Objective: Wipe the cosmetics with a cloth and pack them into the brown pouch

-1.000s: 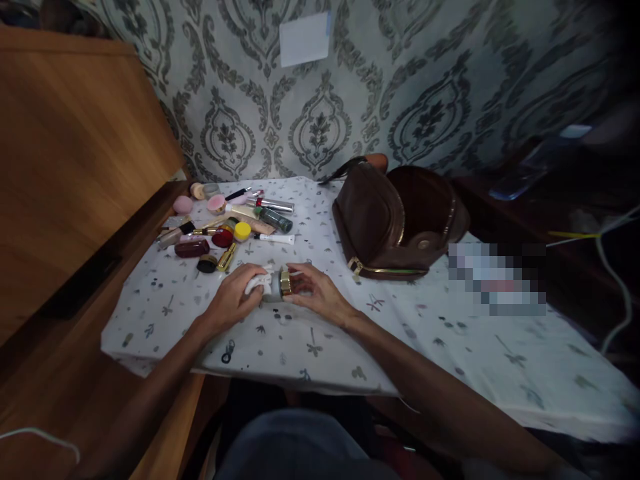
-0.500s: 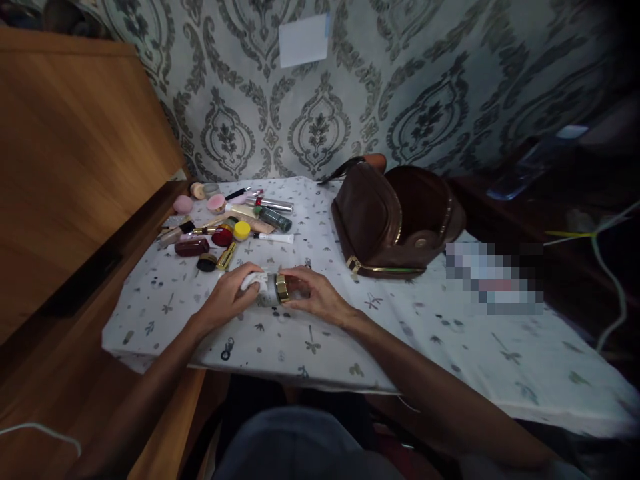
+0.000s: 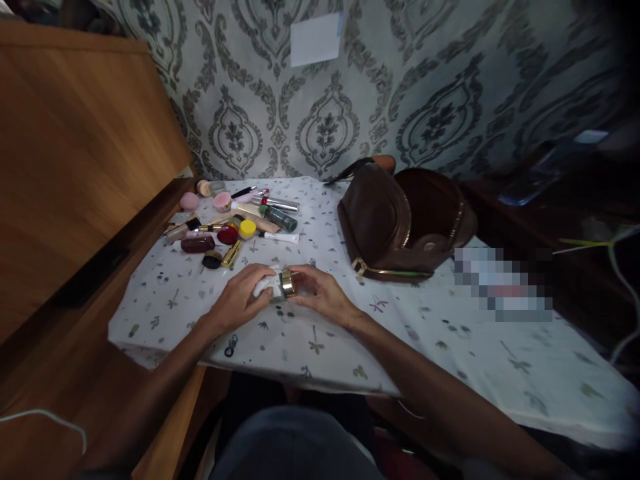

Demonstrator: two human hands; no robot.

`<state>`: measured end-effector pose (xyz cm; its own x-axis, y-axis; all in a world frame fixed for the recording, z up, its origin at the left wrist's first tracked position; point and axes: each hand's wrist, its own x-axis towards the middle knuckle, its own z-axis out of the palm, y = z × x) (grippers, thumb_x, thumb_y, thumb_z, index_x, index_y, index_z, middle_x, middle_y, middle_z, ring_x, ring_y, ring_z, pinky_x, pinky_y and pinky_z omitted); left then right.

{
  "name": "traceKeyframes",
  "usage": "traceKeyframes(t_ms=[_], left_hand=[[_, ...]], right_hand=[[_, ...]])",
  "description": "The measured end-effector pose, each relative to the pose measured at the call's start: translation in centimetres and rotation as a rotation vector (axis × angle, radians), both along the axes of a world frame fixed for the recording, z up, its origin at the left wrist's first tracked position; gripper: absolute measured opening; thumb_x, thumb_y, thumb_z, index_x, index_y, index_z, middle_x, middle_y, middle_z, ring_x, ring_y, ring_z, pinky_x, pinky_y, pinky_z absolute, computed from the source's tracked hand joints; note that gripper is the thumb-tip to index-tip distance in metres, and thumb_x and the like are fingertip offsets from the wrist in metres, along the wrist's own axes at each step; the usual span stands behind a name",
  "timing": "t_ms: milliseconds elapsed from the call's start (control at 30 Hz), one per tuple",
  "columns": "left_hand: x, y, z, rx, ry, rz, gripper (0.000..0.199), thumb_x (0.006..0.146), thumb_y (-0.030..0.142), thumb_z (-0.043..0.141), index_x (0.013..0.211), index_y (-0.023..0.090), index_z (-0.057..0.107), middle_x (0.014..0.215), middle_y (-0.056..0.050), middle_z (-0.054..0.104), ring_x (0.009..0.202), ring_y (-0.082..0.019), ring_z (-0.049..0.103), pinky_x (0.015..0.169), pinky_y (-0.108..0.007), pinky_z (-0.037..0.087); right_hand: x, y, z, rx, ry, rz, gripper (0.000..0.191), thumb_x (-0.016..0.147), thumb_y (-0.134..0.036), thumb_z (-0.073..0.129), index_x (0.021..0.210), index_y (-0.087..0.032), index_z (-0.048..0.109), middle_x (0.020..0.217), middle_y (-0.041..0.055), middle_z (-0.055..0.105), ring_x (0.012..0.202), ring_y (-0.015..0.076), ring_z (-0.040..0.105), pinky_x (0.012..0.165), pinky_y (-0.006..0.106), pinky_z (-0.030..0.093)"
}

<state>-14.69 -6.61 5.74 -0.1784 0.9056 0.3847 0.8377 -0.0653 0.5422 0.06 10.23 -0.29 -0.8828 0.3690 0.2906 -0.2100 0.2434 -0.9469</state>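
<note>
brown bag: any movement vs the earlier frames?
No. The brown bag keeps its place against the dark flower-like print on the tablecloth; everything shifts slightly in frame, so likely just the camera.

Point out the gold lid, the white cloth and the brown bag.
Gold lid (image 3: pixel 289 283): head view, on its shiny side band.
White cloth (image 3: pixel 265 283): head view, on the part showing between finger and thumb.
Brown bag (image 3: pixel 373 208): head view, on its side panel.

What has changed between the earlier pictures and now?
The left hand has moved the white cloth rightward over the jar, nearer its gold lid, covering more of the body. The right hand still grips the lid end; the bag and cosmetics have stayed put.
</note>
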Motion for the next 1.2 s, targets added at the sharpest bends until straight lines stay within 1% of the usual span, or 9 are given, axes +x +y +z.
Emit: traceKeyframes(t_ms=[133,233,467,567,700,800,933,1067,1200], left_hand=[[0.7,0.9,0.1,0.028,0.050,-0.044,0.027,0.092,0.022,0.047,0.117,0.020,0.058,0.114,-0.011,0.066,0.111,-0.024,0.060,0.097,-0.038,0.048],[0.3,1.1,-0.1,0.001,0.025,-0.024,0.026,0.092,0.023,0.047,0.116,0.019,0.057,0.112,-0.010,0.066,0.107,-0.024,0.061,0.094,-0.036,0.049],[-0.6,-0.5,-1.0,-0.091,-0.056,0.066,0.022,0.093,0.029,0.047,0.111,0.018,0.055,0.095,-0.004,0.066,0.082,-0.018,0.063,0.077,-0.030,0.050],[-0.5,-0.9,-1.4,-0.082,-0.060,0.077,0.020,0.092,0.027,0.047,0.108,0.019,0.056,0.092,-0.003,0.066,0.078,-0.017,0.062,0.074,-0.029,0.049],[-0.4,-0.8,-1.6,-0.011,-0.049,0.103,0.021,0.092,0.027,0.049,0.109,0.018,0.057,0.101,-0.005,0.067,0.086,-0.019,0.063,0.079,-0.030,0.050],[0.1,-0.3,-1.1,0.022,-0.025,0.047,0.024,0.092,0.026,0.049,0.113,0.017,0.057,0.109,-0.009,0.066,0.098,-0.021,0.063,0.088,-0.032,0.049],[1.0,0.6,0.0,0.002,0.000,-0.037,0.026,0.094,0.025,0.047,0.116,0.016,0.057,0.113,-0.011,0.064,0.107,-0.022,0.060,0.095,-0.033,0.045],[0.5,0.8,0.3,-0.131,-0.134,0.018,0.024,0.094,0.031,0.046,0.110,0.018,0.058,0.094,-0.004,0.064,0.082,-0.017,0.058,0.073,-0.027,0.045],[-1.1,0.4,-0.5,-0.187,-0.386,0.072,0.026,0.094,0.039,0.044,0.099,0.018,0.057,0.078,0.001,0.055,0.070,-0.015,0.049,0.063,-0.024,0.039]], right_hand=[[0.3,0.2,0.5,0.235,0.062,-0.025,0.054,0.075,-0.039,0.080,0.124,-0.029,0.061,0.125,0.0088,0.061,0.117,0.0270,0.060,0.103,0.050,0.049],[0.5,0.3,0.9,0.299,0.081,-0.006,0.050,0.079,-0.038,0.077,0.125,-0.030,0.060,0.130,0.0095,0.058,0.123,0.0274,0.056,0.102,0.048,0.050],[0.6,0.3,0.6,0.250,-0.087,-0.045,0.064,0.073,-0.044,0.081,0.127,-0.025,0.053,0.119,0.0091,0.062,0.101,0.0242,0.065,0.092,0.046,0.055],[0.4,0.5,0.1,0.190,-0.075,-0.066,0.063,0.070,-0.048,0.082,0.122,-0.024,0.056,0.118,0.0087,0.059,0.098,0.0234,0.066,0.090,0.046,0.056],[0.1,0.7,-0.6,0.179,0.002,-0.073,0.057,0.068,-0.049,0.083,0.114,-0.025,0.061,0.126,0.0094,0.051,0.105,0.0242,0.064,0.096,0.047,0.054],[0.1,0.7,-0.6,0.204,0.016,-0.054,0.060,0.067,-0.050,0.084,0.117,-0.026,0.062,0.129,0.0097,0.047,0.102,0.0225,0.066,0.096,0.047,0.054],[0.4,0.5,-0.2,0.293,0.061,-0.011,0.063,0.069,-0.050,0.083,0.123,-0.025,0.060,0.121,0.0095,0.055,0.107,0.0242,0.062,0.093,0.043,0.055],[0.6,0.3,0.1,0.303,-0.016,0.007,0.066,0.069,-0.047,0.084,0.125,-0.025,0.059,0.109,0.0061,0.064,0.088,0.0194,0.064,0.081,0.037,0.057],[0.4,0.1,0.0,0.168,-0.018,0.040,0.066,0.066,-0.044,0.086,0.123,-0.026,0.060,0.113,0.0056,0.063,0.087,0.0176,0.065,0.080,0.035,0.057]])
